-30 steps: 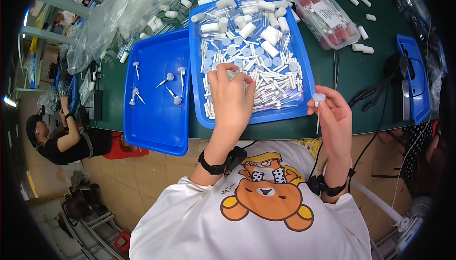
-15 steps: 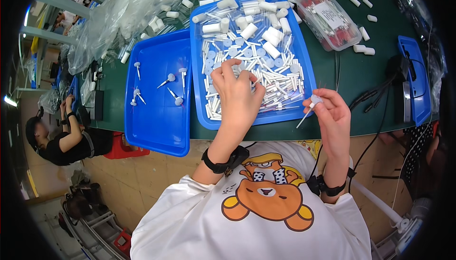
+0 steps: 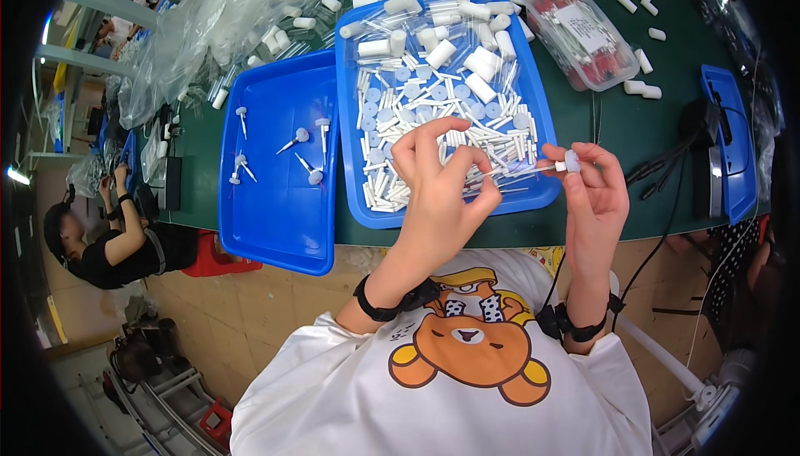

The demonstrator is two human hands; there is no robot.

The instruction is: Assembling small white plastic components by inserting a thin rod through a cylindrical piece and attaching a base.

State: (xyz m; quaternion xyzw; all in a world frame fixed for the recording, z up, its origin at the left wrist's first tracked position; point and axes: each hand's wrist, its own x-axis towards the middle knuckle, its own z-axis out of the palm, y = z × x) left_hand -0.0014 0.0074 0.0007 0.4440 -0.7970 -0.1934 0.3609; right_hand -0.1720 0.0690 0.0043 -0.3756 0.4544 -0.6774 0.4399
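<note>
Between the thumb and fingers of my right hand (image 3: 598,193) is a small part with a translucent disc (image 3: 572,161) and a white collar; its thin rod (image 3: 525,175) points left. My left hand (image 3: 446,185) pinches a slim white tube (image 3: 475,177) close to the rod's tip. Whether the tube and rod touch, I cannot tell. Both hands are over the near right part of a blue tray (image 3: 546,131) holding many short white tubes (image 3: 387,193), pale discs (image 3: 411,91) and thick white cylinders (image 3: 481,87).
To the left, a second blue tray (image 3: 275,227) contains several assembled disc-and-rod parts (image 3: 302,135). A clear plastic box (image 3: 612,68) of red and white pieces stands at the right. Clear bags (image 3: 225,18) lie at the back left; black cables (image 3: 662,156) run on the right. Another person (image 3: 117,243) sits at far left.
My left hand has come out of the tray's loose pieces and moved right with a white tube. My right hand has turned the disc part so its rod points left.
</note>
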